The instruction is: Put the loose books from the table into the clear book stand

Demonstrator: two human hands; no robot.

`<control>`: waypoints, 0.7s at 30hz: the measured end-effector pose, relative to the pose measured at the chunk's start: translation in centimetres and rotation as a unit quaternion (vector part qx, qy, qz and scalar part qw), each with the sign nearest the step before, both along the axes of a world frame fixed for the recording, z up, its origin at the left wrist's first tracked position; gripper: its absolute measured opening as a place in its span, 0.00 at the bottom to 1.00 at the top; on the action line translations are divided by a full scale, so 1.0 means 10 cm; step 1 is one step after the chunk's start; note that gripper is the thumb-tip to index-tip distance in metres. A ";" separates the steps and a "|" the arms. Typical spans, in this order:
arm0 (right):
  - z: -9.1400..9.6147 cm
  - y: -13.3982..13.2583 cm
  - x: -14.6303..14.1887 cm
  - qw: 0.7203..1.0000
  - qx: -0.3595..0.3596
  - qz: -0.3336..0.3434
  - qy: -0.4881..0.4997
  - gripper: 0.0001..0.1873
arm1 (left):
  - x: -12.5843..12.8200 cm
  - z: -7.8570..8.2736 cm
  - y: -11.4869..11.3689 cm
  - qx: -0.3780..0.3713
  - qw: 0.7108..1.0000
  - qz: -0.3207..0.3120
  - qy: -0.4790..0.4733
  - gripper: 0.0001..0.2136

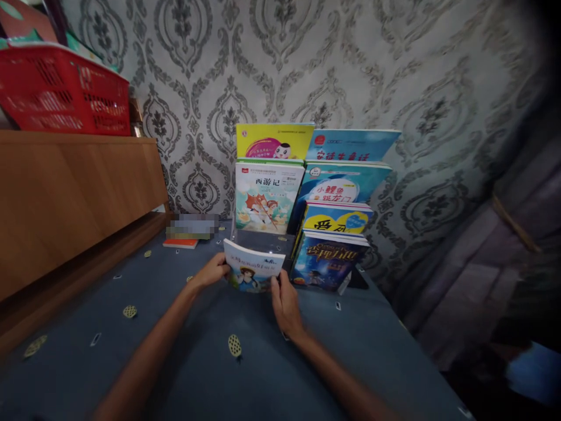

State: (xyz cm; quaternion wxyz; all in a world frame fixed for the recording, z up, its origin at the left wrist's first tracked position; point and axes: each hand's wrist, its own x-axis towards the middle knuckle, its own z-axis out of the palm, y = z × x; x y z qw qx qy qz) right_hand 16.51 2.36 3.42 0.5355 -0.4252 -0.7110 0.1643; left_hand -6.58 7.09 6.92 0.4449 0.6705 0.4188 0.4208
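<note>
Between my two hands is a thin picture book with a light blue cover, tilted back and slightly curved. My left hand pinches its left edge, and the fingers of my right hand are closed on its right edge. Just behind it, a white book stands upright in front of a yellow book. To the right, a dark blue book stands in front of a yellow and blue book, a teal book and a light blue book.
A dark blue cloth with pineapple prints covers the surface. Several books lie flat at the left, an orange one lowest. A wooden cabinet carries a red basket. Patterned wallpaper is behind; a grey curtain hangs at the right.
</note>
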 end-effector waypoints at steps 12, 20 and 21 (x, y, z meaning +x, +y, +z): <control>0.10 0.06 0.02 0.999 -0.039 0.007 0.009 0.18 | 0.06 -0.03 -0.01 -0.003 0.998 0.020 -0.053 0.23; 0.10 0.11 0.04 1.000 -0.028 0.003 0.009 0.17 | 0.09 0.04 -0.08 -0.009 0.999 0.031 -0.037 0.21; 0.12 0.11 0.04 1.000 -0.028 0.004 0.007 0.17 | 0.10 0.06 -0.08 -0.005 0.999 0.034 -0.034 0.21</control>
